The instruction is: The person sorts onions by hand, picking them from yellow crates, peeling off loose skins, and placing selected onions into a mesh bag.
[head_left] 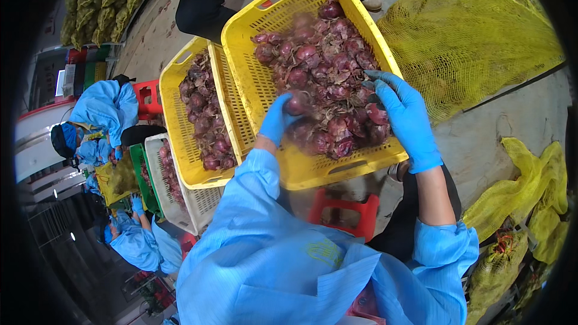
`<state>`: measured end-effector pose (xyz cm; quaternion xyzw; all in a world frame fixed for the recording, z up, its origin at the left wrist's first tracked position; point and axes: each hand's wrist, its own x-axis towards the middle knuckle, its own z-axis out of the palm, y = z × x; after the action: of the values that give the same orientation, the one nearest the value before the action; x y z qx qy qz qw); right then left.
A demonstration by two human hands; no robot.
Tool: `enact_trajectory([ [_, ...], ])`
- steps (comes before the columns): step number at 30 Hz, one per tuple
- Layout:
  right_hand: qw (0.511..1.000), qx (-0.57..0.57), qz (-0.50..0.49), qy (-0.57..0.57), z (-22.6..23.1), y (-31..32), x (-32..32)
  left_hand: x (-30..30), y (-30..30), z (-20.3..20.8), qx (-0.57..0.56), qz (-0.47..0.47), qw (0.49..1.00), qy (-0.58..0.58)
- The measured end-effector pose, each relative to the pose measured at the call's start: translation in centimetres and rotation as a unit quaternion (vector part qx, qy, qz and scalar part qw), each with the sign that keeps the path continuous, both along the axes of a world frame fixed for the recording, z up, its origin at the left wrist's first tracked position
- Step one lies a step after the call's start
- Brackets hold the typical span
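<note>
A yellow perforated plastic basket (355, 176) stands in front of me, heaped with red onions (307, 55) and loose papery skins. My left hand (277, 121), in a blue glove, is closed around a red onion (297, 103) just above the near left of the heap; this area is slightly blurred. At the basket's right side my right hand (408, 119), also gloved in blue, reaches over the rim. Its stretched fingers lie a little apart at the heap's edge, their tips darkened, beside more onions. Nothing plainly shows in that hand.
A second yellow basket (176, 111) of onions adjoins on the left, then a white basket (195, 204). Yellow mesh (475, 24) spreads at far right, with mesh sacks (497, 271) nearer. A red stool (346, 213) stands below the basket. Co-workers in blue (105, 108) sit left.
</note>
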<state>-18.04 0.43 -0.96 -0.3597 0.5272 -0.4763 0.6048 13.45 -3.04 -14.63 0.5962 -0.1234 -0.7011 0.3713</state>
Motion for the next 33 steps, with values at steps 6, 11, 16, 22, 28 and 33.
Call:
enact_trajectory([
  [6, 0.993, -0.039, 0.073, 0.080, 0.2, 0.3, 0.5, -6.2, 1.6, 5.4, -0.046, 0.084, 0.956, 0.279],
  [11, 0.966, -0.164, 0.148, 0.138, 0.7, 0.9, 0.6, -11.2, 2.6, 10.4, -0.039, 0.065, 0.940, 0.332],
  [16, 0.980, -0.107, 0.160, 0.050, 1.4, 1.2, 0.8, -14.5, 4.0, 12.6, -0.017, 0.088, 0.936, 0.340],
  [22, 0.983, -0.073, 0.140, -0.090, 0.4, 1.4, 1.0, -15.5, 5.5, 13.8, -0.020, 0.079, 0.939, 0.335],
  [28, 0.991, -0.016, 0.063, -0.119, 2.2, 1.8, 1.3, -14.5, 5.9, 14.0, -0.057, 0.065, 0.916, 0.393],
  [33, 0.991, -0.025, 0.058, -0.119, 2.0, 1.1, 1.2, -13.8, 5.3, 14.4, -0.160, 0.151, 0.929, 0.298],
])
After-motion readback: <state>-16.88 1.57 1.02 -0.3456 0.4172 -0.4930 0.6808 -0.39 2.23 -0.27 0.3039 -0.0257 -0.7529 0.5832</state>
